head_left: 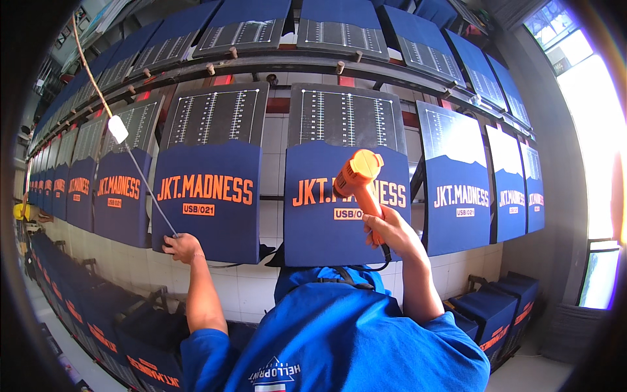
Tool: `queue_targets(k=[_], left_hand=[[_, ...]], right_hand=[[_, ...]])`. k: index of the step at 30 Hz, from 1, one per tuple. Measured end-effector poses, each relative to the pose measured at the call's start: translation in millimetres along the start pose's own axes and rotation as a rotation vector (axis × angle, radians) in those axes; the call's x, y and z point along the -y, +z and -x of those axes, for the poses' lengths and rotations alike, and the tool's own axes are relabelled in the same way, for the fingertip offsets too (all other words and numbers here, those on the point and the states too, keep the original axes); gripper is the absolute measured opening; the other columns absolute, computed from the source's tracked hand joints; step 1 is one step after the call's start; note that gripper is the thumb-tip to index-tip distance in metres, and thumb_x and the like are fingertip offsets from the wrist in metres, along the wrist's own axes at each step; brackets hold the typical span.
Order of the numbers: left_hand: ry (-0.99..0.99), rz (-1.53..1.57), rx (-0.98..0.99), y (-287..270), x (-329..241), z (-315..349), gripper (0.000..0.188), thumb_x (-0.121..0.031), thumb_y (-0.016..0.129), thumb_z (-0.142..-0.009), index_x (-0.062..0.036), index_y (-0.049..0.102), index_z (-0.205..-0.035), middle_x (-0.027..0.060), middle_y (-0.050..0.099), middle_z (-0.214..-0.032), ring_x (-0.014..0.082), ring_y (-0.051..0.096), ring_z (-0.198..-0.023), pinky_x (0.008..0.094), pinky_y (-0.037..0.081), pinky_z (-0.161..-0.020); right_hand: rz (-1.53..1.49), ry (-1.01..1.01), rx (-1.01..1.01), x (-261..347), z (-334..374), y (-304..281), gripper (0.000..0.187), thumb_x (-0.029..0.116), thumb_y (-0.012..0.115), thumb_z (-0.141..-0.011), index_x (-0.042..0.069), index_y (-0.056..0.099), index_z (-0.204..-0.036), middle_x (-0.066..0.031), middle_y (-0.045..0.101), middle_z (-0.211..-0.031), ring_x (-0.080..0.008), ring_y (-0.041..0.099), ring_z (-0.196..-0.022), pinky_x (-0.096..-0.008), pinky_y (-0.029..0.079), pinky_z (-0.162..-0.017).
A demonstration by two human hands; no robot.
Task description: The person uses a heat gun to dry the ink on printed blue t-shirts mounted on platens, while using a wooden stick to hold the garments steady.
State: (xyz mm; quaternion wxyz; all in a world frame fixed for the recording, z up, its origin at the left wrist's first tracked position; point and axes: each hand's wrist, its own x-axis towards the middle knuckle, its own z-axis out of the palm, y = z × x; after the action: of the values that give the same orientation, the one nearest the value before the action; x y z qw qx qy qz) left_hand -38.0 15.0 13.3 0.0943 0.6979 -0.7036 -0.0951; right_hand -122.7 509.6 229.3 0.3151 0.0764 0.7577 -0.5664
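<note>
My right hand (pixel 396 233) is wrapped around the handle of an orange hair dryer (pixel 360 171), held up over the printed chest of a navy shirt (pixel 347 242). That shirt is stretched on a dark board (pixel 348 117) with white ruled lines. Its print is orange lettering, partly covered by the dryer. My left hand (pixel 183 248) is closed on a grey cord (pixel 151 186) at the lower left corner of another navy shirt (pixel 208 225). The cord runs up to a white connector (pixel 117 129). A dark cable leaves the dryer's handle and passes near my waist.
Several boards with navy shirts stand in a row to both sides, orange prints leftward and white prints (pixel 460 198) rightward. Behind runs a dark metal rail (pixel 274 60) with a second row of boards. More shirts (pixel 486 310) lie behind me. A bright window (pixel 581 98) is at the right.
</note>
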Motion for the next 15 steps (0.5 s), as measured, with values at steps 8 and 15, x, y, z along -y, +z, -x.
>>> queue_targets(k=[8,15], left_hand=[[0.010,0.009,0.013,-2,-7,4,0.048,-0.030,0.038,-0.102,-0.0161,0.039,-0.148,0.0120,0.030,-0.155,0.0449,0.052,-0.120,0.0543,0.055,-0.091],[0.022,0.018,-0.022,4,-11,-5,0.047,-0.032,0.039,-0.103,-0.0175,0.039,-0.147,0.0105,0.031,-0.154,0.0457,0.053,-0.120,0.0549,0.053,-0.093]], right_hand=[[-0.052,-0.082,-0.057,3,-24,9,0.028,0.028,0.059,-0.097,0.001,0.053,-0.101,-0.0059,0.059,-0.080,-0.0131,0.061,-0.060,-0.0266,0.049,-0.053],[0.053,0.023,0.054,-2,8,-1,0.029,0.025,0.059,-0.097,-0.002,0.054,-0.106,-0.0063,0.060,-0.081,-0.0133,0.063,-0.062,-0.0268,0.053,-0.055]])
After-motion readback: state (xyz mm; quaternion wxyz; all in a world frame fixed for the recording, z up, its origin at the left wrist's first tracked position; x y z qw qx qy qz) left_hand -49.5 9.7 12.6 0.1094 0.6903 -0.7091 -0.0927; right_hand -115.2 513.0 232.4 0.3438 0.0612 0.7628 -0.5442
